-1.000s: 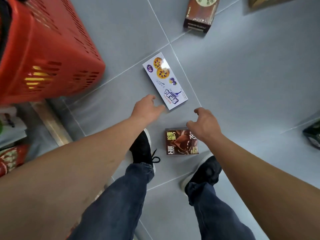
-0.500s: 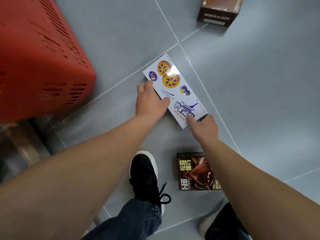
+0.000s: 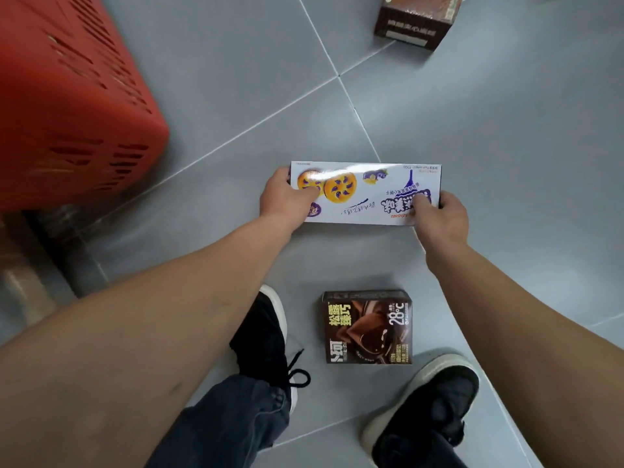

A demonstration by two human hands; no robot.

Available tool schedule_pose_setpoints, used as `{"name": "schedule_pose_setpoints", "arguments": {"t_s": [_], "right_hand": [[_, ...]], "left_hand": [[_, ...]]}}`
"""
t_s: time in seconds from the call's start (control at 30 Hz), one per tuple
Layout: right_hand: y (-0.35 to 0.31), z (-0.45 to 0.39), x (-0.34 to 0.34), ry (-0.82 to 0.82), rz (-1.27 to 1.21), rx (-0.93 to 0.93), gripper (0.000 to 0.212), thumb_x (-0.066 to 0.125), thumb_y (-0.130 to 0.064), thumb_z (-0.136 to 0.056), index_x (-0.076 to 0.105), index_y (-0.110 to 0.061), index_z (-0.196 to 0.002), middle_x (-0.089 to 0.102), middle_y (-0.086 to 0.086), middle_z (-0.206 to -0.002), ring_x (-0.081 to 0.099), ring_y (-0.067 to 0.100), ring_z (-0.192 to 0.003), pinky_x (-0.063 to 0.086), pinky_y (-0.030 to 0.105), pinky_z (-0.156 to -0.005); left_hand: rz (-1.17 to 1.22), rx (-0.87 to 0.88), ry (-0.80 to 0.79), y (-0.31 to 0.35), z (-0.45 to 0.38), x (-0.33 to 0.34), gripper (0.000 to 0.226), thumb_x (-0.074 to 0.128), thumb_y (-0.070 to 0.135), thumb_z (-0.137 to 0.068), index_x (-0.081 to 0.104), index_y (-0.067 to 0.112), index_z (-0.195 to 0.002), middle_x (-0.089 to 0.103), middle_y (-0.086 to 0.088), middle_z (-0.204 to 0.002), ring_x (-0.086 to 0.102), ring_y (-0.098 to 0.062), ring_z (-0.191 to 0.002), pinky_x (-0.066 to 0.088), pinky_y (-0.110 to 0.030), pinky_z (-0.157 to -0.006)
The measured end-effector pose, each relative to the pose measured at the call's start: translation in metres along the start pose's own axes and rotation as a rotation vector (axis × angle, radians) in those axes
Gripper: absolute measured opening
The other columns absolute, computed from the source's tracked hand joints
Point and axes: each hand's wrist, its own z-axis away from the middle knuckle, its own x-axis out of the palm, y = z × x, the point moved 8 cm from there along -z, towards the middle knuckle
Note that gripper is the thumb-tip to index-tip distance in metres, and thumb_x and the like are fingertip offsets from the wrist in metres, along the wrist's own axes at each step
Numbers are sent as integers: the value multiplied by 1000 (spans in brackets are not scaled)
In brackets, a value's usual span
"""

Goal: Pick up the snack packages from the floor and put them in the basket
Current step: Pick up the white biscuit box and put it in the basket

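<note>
A: Head view: we hold the white cookie box (image 3: pixel 366 194) level above the floor (image 3: pixel 472 130), one end each. Left hand (image 3: pixel 287 199) thumb on top, pinching it; right hand (image 3: pixel 439 216) likewise.
B: Red basket (image 3: pixel 74 106) sits left. Dark chocolate box (image 3: pixel 368 327) between our shoes (image 3: pixel 266 336); brown box (image 3: pixel 417 20) far ahead.

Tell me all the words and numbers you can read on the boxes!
"28°C": dark chocolate box on the floor.
"松露榛巧": same box, reading sideways.
White cookie box, held in both hands: upside-down purple writing, too blurred to read.
Brown box at the top: label too blurred.
</note>
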Motion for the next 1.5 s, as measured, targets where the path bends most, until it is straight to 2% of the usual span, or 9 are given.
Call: {"name": "schedule_pose_setpoints", "arguments": {"t_s": [0.1, 0.4, 0.77, 0.93, 1.03, 1.17, 1.3, 1.4, 1.5], "right_hand": [[2, 29, -21, -12, -14, 15, 25, 58, -31, -86, 69, -19, -104, 68, -5, -92, 62, 16, -84, 50, 32, -79], [-46, 137, -114, 2, -51, 16, 25, 61, -30, -90, 68, -19, -111, 69, -4, -98, 63, 14, -86, 47, 28, -74], [-122, 249, -230, -66, -81, -46, 36, 63, -36, -87, 65, -20, -118, 70, -4, -101, 67, 14, -89, 57, 38, -87], [-166, 309, -260, -117, -55, -128, 35, 64, -36, -87, 65, -18, -117, 69, -4, -100, 63, 11, -83, 56, 37, -86], [-193, 343, -266, -148, -15, -183, 37, 64, -39, -86, 66, -17, -116, 64, -9, -89, 60, 13, -77, 55, 36, -83], [-229, 389, -255, -230, -1, -243, 33, 63, -38, -90, 67, -16, -114, 66, -10, -83, 56, 7, -64, 47, 29, -69], [-266, 442, -230, -283, 19, -291, 32, 62, -43, -88, 67, -16, -106, 70, -4, -87, 57, 12, -65, 47, 33, -68], [-292, 481, -200, -306, 22, -315, 32, 62, -46, -85, 68, -18, -99, 73, 1, -91, 62, 18, -74, 49, 37, -70], [-315, 510, -166, -316, 28, -325, 29, 61, -44, -86, 68, -18, -93, 72, -1, -84, 63, 21, -76, 52, 40, -72]], "left_hand": [[-22, 6, -10, 3, 27, -19, 39, 71, 19, -78, 64, 26, -116, 70, 6, -104, 69, -18, -95, 58, -40, -87], [14, 8, -26, 45, 144, -73, 38, 71, 18, -80, 63, 26, -116, 70, 3, -106, 70, -19, -94, 59, -41, -84], [115, 30, -36, 118, 294, -145, 41, 77, 19, -75, 62, 25, -112, 72, 1, -104, 72, -17, -89, 60, -37, -81], [192, 25, -20, 140, 361, -201, 46, 80, 28, -63, 63, 28, -105, 74, 2, -97, 74, -18, -84, 60, -44, -81], [245, 26, 19, 145, 393, -239, 40, 81, 29, -63, 61, 30, -98, 73, 4, -95, 74, -17, -84, 60, -45, -84], [276, 8, 85, 150, 428, -294, 51, 78, 40, -61, 65, 22, -108, 75, 2, -97, 74, -17, -84, 59, -44, -84], [258, 20, 154, 152, 457, -358, 22, 71, 41, -71, 71, 23, -84, 76, 3, -88, 72, -18, -86, 57, -39, -86], [331, 1, 191, 138, 460, -411, 35, 69, 46, -56, 72, 19, -78, 77, 1, -82, 73, -21, -84, 58, -45, -86], [510, -29, 195, 124, 454, -461, 56, 79, 45, -46, 66, 18, -94, 77, -5, -87, 74, -25, -82, 59, -53, -83]]}}
